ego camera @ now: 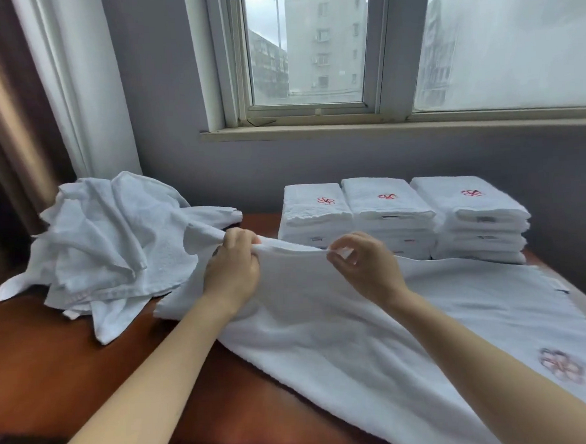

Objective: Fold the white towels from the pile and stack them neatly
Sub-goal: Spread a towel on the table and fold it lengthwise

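1. Where our left grip [234, 266] curls round the far edge of the spread towel [325, 329], cloth hides its fingertips.
2. Our right grip [366, 268] pinches that same raised edge between thumb and forefinger.
3. This towel lies across the table [70, 355] before us. The frame cuts off its near right part, and its pink emblem [563, 366] is blurred.
4. The loose pile [107, 240] sits at left, with the folded stacks [387, 212] behind. Their labels are too small to read.

Head-worn view looks forward and down, close over the table [70, 355].
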`<state>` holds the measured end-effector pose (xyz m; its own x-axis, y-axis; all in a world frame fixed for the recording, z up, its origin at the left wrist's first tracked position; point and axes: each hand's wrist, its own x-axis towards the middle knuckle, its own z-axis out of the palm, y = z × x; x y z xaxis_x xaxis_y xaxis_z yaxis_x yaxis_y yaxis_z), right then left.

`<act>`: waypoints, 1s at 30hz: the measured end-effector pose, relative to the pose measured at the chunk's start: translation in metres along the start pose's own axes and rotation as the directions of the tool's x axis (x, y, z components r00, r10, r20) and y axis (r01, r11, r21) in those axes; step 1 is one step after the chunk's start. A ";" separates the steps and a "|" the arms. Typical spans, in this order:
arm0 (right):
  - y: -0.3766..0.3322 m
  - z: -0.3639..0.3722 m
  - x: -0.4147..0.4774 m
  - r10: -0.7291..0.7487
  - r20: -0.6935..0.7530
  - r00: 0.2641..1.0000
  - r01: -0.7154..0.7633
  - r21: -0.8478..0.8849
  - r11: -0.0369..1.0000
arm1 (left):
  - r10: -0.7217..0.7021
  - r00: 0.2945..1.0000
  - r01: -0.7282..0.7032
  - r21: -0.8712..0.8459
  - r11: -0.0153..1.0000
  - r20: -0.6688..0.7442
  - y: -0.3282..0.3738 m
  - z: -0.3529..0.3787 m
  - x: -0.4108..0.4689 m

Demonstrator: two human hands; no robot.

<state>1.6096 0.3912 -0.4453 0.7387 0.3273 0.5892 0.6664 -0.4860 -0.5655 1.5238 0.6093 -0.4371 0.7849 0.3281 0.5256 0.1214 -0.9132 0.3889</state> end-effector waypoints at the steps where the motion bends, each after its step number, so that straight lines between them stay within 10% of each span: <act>1: 0.001 0.003 -0.007 0.005 0.076 0.997 0.003 -0.101 0.995 | -0.048 0.990 0.037 0.080 0.996 0.131 -0.005 0.005 -0.005; 6: 0.001 0.012 -0.039 0.048 0.495 0.867 0.063 -0.203 0.977 | -0.337 0.777 0.070 0.459 0.886 0.532 -0.015 0.019 -0.029; 13: -0.009 -0.027 -0.061 0.097 0.379 0.921 -0.009 -0.228 0.974 | -0.114 0.901 0.037 0.189 0.981 0.418 0.008 0.022 -0.041; 21: -0.056 -0.023 -0.113 -0.054 0.646 0.761 0.164 -0.111 0.980 | 0.247 0.965 -0.233 -0.141 0.962 0.087 0.020 0.019 -0.084; 27: -0.064 -0.012 -0.111 -0.016 0.601 0.799 0.215 -0.261 0.941 | 0.273 0.945 -0.239 -0.191 0.952 0.178 0.000 -0.005 -0.116; 30: -0.065 -0.019 -0.103 0.094 0.539 0.837 -0.030 -0.126 0.992 | 0.342 0.906 -0.322 -0.119 0.939 0.248 -0.011 -0.010 -0.126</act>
<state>1.4884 0.3734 -0.4582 0.7353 0.6654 0.1290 0.6260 -0.5938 -0.5054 1.4173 0.5802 -0.4995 0.9037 -0.0750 0.4216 -0.2110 -0.9347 0.2861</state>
